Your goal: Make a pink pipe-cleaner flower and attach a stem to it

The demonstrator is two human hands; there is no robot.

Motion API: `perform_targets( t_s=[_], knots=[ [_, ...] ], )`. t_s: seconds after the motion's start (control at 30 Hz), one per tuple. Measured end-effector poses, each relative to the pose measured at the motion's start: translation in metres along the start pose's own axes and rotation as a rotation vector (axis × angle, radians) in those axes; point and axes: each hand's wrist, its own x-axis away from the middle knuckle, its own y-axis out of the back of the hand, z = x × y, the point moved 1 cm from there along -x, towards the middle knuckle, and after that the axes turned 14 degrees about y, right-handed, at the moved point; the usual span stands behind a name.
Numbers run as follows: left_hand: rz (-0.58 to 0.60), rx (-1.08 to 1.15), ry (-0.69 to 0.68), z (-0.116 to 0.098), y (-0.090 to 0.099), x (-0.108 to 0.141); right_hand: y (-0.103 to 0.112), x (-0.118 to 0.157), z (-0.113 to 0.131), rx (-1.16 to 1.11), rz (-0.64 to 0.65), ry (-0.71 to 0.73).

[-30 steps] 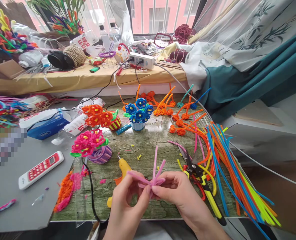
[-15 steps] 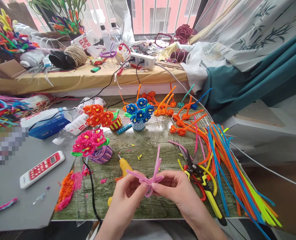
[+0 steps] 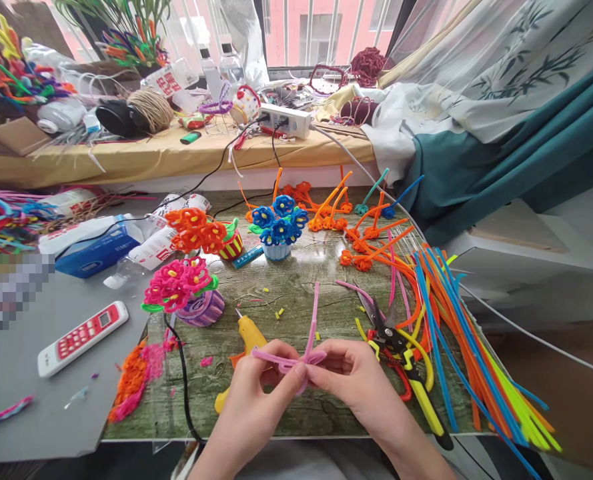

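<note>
Between my two hands is a pink pipe cleaner (image 3: 313,327) bent into several small loops, with one straight end pointing up and away. My left hand (image 3: 263,383) pinches its loops between thumb and fingers. Close beside it, my right hand (image 3: 353,377) pinches the right side of the loops, the thumbs nearly touching. Part of the loops is hidden behind the thumbs. Left of my left hand lies a yellow glue gun (image 3: 249,333), partly covered by the hand. Yellow-handled cutters (image 3: 401,350) rest to the right of my right hand.
Potted pipe-cleaner flowers in pink (image 3: 181,287), orange (image 3: 196,230) and blue (image 3: 280,223) stand beyond my hands. Orange flowers on stems (image 3: 361,257) lie at the back right, near a bundle of loose pipe cleaners (image 3: 469,340). A red-and-white handset (image 3: 83,339) and black cord (image 3: 183,380) are at left.
My thumbs have shifted on the loops, and the lower loop is now mostly covered. The upright ends, formerly splayed apart, now look like a single straight stem.
</note>
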Motion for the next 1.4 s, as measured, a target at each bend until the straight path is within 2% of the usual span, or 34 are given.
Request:
perform_targets(
  t_s=[0.13, 0.33, 0.43, 0.53, 0.7, 0.8, 0.87, 0.97, 1.1, 1.23, 1.4],
  knots=[
    [0.011, -0.142, -0.007, -0.017, 0.012, 0.001, 0.006, 0.0, 0.001, 0.039, 0.078, -0.067],
    [0.202, -0.265, 0.019, -0.027, 0.027, -0.006, 0.014, 0.0, 0.0, 0.085, 0.178, -0.137],
    [0.297, -0.295, -0.01, -0.032, 0.027, -0.011, 0.013, 0.0, 0.003, 0.037, 0.221, -0.193],
    [0.307, -0.332, -0.109, -0.037, 0.02, -0.017, 0.011, -0.002, 0.007, -0.003, 0.257, -0.238],
    [0.217, -0.349, -0.135, -0.034, 0.011, -0.021, 0.014, -0.003, 0.005, 0.028, 0.263, -0.241],
    [0.135, -0.365, -0.115, -0.027, 0.014, -0.016, 0.014, -0.002, 0.005, 0.035, 0.185, -0.169],
    [0.149, -0.344, -0.067, -0.022, 0.015, -0.009, 0.012, -0.001, 0.007, 0.07, 0.149, -0.101],
    [0.208, -0.125, 0.077, -0.015, 0.01, 0.0, 0.009, -0.001, 0.014, 0.169, 0.146, -0.023],
    [0.071, 0.139, 0.201, -0.007, -0.005, 0.008, 0.007, 0.001, 0.02, 0.332, 0.13, 0.043],
    [-0.076, 0.193, 0.168, -0.006, -0.015, 0.016, 0.005, 0.004, 0.019, 0.355, 0.11, 0.043],
    [-0.135, 0.156, 0.04, -0.009, -0.018, 0.022, 0.004, 0.005, 0.015, 0.214, 0.093, -0.004]
  ],
)
